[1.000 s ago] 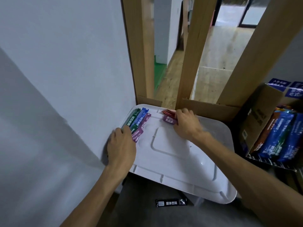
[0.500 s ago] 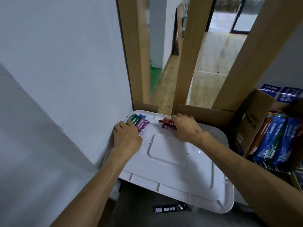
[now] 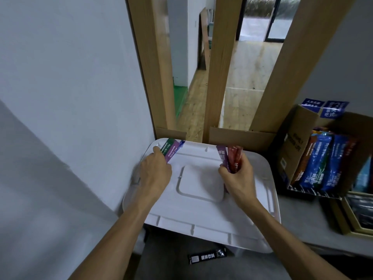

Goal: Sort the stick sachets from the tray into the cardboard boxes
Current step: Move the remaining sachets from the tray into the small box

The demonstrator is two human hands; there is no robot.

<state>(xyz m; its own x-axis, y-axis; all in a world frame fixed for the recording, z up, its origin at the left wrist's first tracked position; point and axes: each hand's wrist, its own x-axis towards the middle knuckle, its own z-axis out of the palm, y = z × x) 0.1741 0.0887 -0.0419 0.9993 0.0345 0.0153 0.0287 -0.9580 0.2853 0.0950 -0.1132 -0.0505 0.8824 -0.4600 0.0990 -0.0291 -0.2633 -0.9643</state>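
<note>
Red, purple sachets point(image 3: 230, 160); slim, printed

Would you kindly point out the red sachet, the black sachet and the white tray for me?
red sachet point(image 3: 235, 156), head view, on its printed middle.
black sachet point(image 3: 207, 256), head view, on its white lettering.
white tray point(image 3: 201, 211), head view, on its bare near part.

On the white tray point(image 3: 201, 217), green, purple, blue sachets point(image 3: 171, 151) lie far-left; purple and red sachets point(image 3: 230, 158) stand lifted.

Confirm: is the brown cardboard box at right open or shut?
Open. The brown cardboard box has its flap folded back, and blue stick sachets show standing inside.
</note>
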